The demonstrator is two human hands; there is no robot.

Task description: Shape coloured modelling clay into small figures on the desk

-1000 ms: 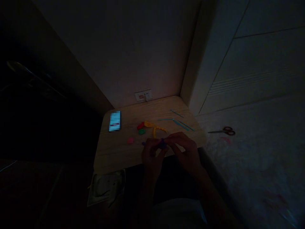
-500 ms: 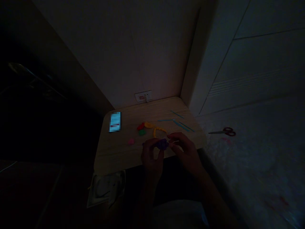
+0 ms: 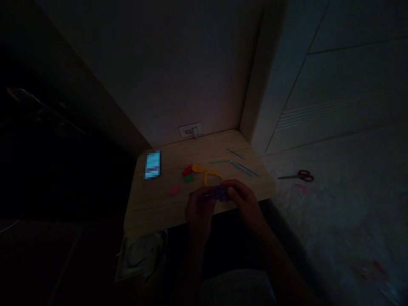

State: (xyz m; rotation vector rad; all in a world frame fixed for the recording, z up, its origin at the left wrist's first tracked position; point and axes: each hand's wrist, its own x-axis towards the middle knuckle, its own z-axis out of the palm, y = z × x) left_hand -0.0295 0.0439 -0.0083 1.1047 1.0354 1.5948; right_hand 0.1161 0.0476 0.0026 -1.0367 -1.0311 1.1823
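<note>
A small purple lump of what looks like modelling clay (image 3: 219,193) is held between my two hands above the front edge of the table. My left hand (image 3: 200,207) closes on its left side, with a thin purple tip showing left of the fingers. Around the lump's right side, the thumb and fingers of my right hand (image 3: 245,199) are pressed together. Just behind the hands lies a curved yellow-orange strand (image 3: 214,173). Farther left are a red piece (image 3: 187,170), an orange piece (image 3: 198,168), a green piece (image 3: 189,178) and a pink piece (image 3: 174,191).
Several thin teal sticks or tools (image 3: 240,167) lie at the right of the wooden table (image 3: 153,208). A lit phone (image 3: 152,165) is at the left. Scissors (image 3: 301,175) rest on the floor to the right. A wall socket (image 3: 190,130) is behind. The room is dark.
My right hand has moved in against the purple lump, its fingers now covering more of it. My left fingers have shifted around it. The view has moved slightly.
</note>
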